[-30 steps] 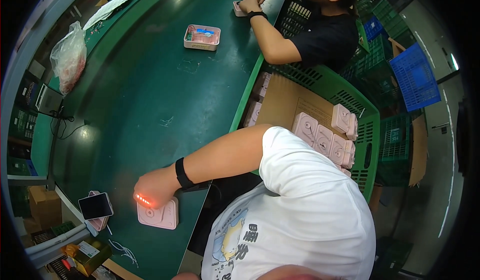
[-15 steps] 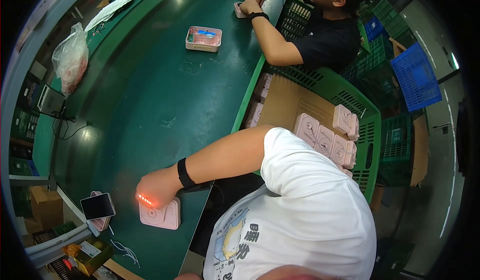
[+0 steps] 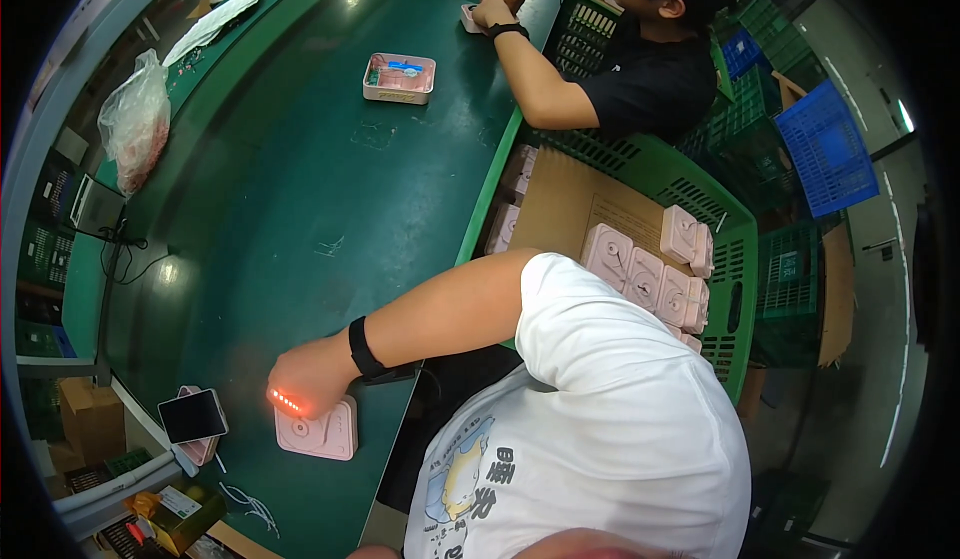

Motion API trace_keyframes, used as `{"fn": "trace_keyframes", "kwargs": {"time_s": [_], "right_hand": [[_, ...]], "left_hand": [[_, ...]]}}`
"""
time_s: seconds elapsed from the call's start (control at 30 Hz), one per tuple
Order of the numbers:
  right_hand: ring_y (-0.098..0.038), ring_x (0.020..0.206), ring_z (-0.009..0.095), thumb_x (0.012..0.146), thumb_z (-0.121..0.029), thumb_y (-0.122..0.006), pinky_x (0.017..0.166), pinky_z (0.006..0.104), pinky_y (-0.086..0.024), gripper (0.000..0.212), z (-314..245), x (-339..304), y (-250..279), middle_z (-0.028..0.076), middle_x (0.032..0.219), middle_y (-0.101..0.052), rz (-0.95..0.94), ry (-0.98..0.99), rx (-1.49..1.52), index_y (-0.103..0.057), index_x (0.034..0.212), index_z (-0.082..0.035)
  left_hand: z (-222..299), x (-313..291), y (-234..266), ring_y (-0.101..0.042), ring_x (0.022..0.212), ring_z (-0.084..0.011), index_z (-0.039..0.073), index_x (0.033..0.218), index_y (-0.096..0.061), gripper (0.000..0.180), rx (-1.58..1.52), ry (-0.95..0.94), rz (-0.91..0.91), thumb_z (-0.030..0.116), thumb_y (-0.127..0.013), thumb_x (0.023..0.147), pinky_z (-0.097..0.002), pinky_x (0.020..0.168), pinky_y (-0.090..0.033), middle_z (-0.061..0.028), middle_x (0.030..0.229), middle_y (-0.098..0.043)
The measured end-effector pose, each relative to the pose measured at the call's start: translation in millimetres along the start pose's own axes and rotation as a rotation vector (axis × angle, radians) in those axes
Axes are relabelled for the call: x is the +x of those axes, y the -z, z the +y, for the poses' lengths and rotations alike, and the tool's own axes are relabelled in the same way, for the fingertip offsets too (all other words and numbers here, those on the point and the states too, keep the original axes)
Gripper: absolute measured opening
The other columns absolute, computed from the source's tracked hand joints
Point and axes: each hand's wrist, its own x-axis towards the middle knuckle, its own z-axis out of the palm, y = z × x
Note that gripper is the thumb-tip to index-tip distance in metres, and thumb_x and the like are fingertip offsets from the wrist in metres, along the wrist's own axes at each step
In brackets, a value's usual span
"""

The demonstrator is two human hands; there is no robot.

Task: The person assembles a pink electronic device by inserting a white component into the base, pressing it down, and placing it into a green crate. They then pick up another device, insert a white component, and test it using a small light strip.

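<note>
My right hand point(image 3: 308, 374) reaches across the green worktop, its fingers curled down at the upper edge of a pink square case point(image 3: 322, 437). A row of small red lights point(image 3: 286, 400) glows at my fingers. What the fingers grip is hidden under the hand. The case lies flat and has a round recess on its face. My left hand does not show; only a patch of skin point(image 3: 374, 552) appears at the bottom edge. Left of the case, a dark-screened phone point(image 3: 194, 416) rests on another pink case point(image 3: 203, 451).
An open pink case point(image 3: 399, 96) with a blue part inside stands farther up the worktop point(image 3: 270, 209). A co-worker point(image 3: 650, 69) handles a small pink piece. Beside me, a green crate point(image 3: 735, 309) holds cardboard and several pink cases point(image 3: 645, 279). White cords point(image 3: 250, 507) lie near the phone.
The view has shifted slightly, moving the scene a little to the left. My right hand stays over the pink case, with the red lights still glowing.
</note>
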Motion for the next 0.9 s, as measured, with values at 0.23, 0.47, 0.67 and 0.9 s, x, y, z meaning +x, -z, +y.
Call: {"fn": "trace_keyframes", "kwargs": {"time_s": [0.23,0.47,0.67,0.9], "right_hand": [[-0.074,0.096,0.046,0.095,-0.02,-0.066,0.082,0.0552,-0.06,0.019,-9.9,-2.7,14.0,0.021,0.1,-0.078,-0.116,-0.035,-0.048,-0.076,0.097,-0.004],[-0.071,0.084,0.044,0.089,-0.018,-0.072,0.073,0.0535,-0.056,0.012,-10.4,-1.9,12.8,0.018,0.089,-0.077,-0.095,-0.028,-0.033,-0.074,0.091,-0.006],[-0.071,0.086,0.04,0.087,-0.014,-0.073,0.072,0.0511,-0.056,0.008,-19.5,-4.7,13.7,0.013,0.09,-0.075,-0.06,0.029,0.035,-0.072,0.088,-0.006],[-0.073,0.09,0.043,0.086,-0.015,-0.074,0.075,0.0535,-0.057,0.012,-23.2,4.9,16.0,0.018,0.094,-0.077,-0.085,0.019,0.055,-0.073,0.095,-0.006]], "left_hand": [[-3.7,1.6,-2.6,-0.072,0.089,-0.0287,0.012,0.149,-0.058,0.042,-0.042,-0.018,0.008,0.02,-0.067,0.109,-0.0467,0.075,-0.053,-0.0099,0.11,-0.064],[-8.8,2.4,-5.2,-0.072,0.088,-0.0286,0.012,0.151,-0.057,0.042,-0.054,-0.114,0.002,0.02,-0.067,0.11,-0.0472,0.074,-0.053,-0.0092,0.109,-0.064],[-10.1,-38.0,11.9,-0.072,0.087,-0.0285,0.012,0.151,-0.056,0.043,-0.054,-0.186,0.008,0.021,-0.068,0.111,-0.0476,0.073,-0.053,-0.0086,0.108,-0.063],[-35.3,-136.9,56.5,-0.057,0.142,-0.0376,-0.001,0.156,-0.055,0.074,1.229,0.604,0.231,0.016,-0.083,0.09,-0.0473,0.114,-0.048,-0.0244,0.169,-0.047]]}}
